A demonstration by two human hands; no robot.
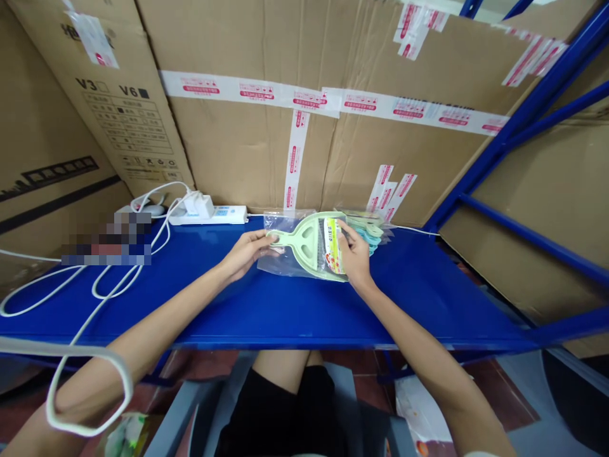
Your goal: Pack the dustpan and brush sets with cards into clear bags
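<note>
A pale green dustpan [307,244] in a clear plastic bag is held up over the blue table, its handle pointing left. My left hand [251,252] is closed on the handle end through the bag. My right hand [354,254] grips the wide end, beside a yellow and white label [332,244]. Behind my right hand lie more bagged items [373,233] in green and light blue, partly hidden by it.
A white power strip [231,214] with a plug adapter lies at the back left of the blue table [285,317]. White cables loop at the left, one hanging in front of the left forearm. Cardboard [247,152] stands behind; a blue metal frame [499,149] rises at the right.
</note>
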